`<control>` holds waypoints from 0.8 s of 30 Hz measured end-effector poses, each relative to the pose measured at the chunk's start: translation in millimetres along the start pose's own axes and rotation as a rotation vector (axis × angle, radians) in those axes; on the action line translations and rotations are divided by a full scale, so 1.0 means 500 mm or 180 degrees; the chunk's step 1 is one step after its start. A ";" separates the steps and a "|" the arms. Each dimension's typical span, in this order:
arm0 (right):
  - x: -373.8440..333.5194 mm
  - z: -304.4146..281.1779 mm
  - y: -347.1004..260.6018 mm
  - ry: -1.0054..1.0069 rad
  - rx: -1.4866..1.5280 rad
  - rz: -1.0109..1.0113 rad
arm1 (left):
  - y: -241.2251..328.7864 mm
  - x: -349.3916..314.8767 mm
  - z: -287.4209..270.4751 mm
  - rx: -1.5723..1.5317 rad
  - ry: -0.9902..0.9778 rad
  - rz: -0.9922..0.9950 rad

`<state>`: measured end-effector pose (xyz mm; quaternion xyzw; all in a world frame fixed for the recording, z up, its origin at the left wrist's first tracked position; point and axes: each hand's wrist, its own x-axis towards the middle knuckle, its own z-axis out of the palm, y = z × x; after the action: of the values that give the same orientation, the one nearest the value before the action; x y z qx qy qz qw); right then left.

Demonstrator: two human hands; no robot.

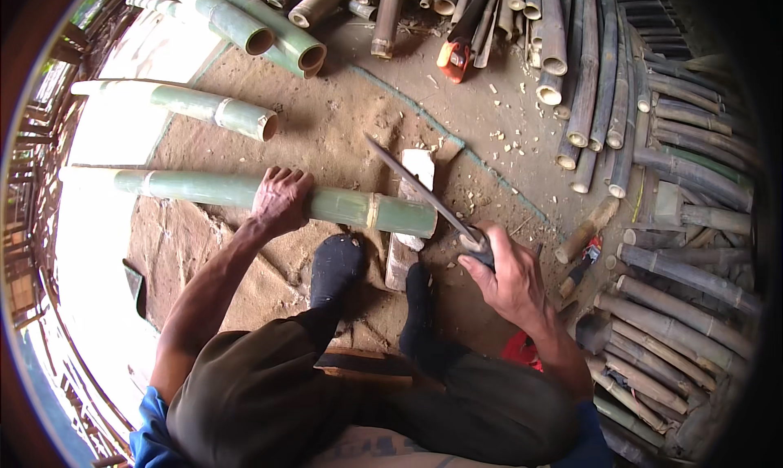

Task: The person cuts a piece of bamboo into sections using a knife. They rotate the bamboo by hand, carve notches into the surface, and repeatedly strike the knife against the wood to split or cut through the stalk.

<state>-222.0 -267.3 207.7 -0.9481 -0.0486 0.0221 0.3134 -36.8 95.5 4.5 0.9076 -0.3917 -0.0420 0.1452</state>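
Note:
A thick green bamboo pole [341,207] lies across in front of me. Its right end rests on a pale wooden block [399,266]. My left hand [281,199] is closed over the pole near its middle, fingers wrapped on the far side. Beyond the pole's cut end, my right hand [512,276] grips the dark handle of a long-bladed knife [420,187]. The narrow blade slants up and to the left, over the block and close to the pole's right end. Whether it touches the bamboo I cannot tell.
Two dark-socked feet [337,266] stand just nearer than the pole. Another green bamboo pole [204,108] lies farther off. Bamboo stacks [583,68] line the back and right [681,321]. An orange-handled tool [453,61] lies among them, with chips scattered on the floor.

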 end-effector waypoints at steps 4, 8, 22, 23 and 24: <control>-0.038 0.066 0.118 -0.0615 -0.0425 0.0598 | 0.005 0.015 0.006 -0.0018 0.0039 -0.0031; -0.025 0.058 0.154 -0.1272 -0.1239 0.1076 | -0.001 0.009 0.011 0.0111 0.0204 0.0072; 0.002 0.043 0.045 -0.0694 -0.0522 0.0684 | -0.004 0.023 -0.032 0.0069 -0.0885 -0.0292; 0.010 0.029 0.016 -0.0509 -0.0309 0.0550 | -0.027 0.051 -0.043 -0.0051 -0.1228 -0.0320; 0.006 0.031 0.014 -0.0219 -0.0197 0.0214 | -0.035 0.065 -0.049 -0.0199 -0.1611 -0.0318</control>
<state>-219.6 -263.6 191.2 -0.9571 -0.0282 0.0637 0.2811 2.5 89.1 23.9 0.8815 -0.3688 -0.2870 0.0683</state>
